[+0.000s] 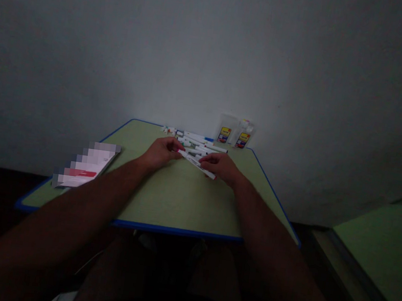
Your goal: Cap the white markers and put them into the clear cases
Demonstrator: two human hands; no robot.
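A white marker pen (191, 159) with pinkish-red ends slants between my hands, a little above the table. The fingertips of my left hand (163, 153) are closed on its far left end. Gripping the body closer to its lower right end is my right hand (222, 167), thumb and fingers pressed together. Just beyond the hands, several white markers (218, 149) lie in a loose heap, partly covered by my fingers. Their caps look blue, green and dark.
Two clear plastic cases (225, 133) with yellow and blue labels lean at the wall. Small white pieces (168, 130) lie at the back left. A flat box or booklet (89, 168), partly pixelated, rests on the left side of the blue-edged table (178, 207).
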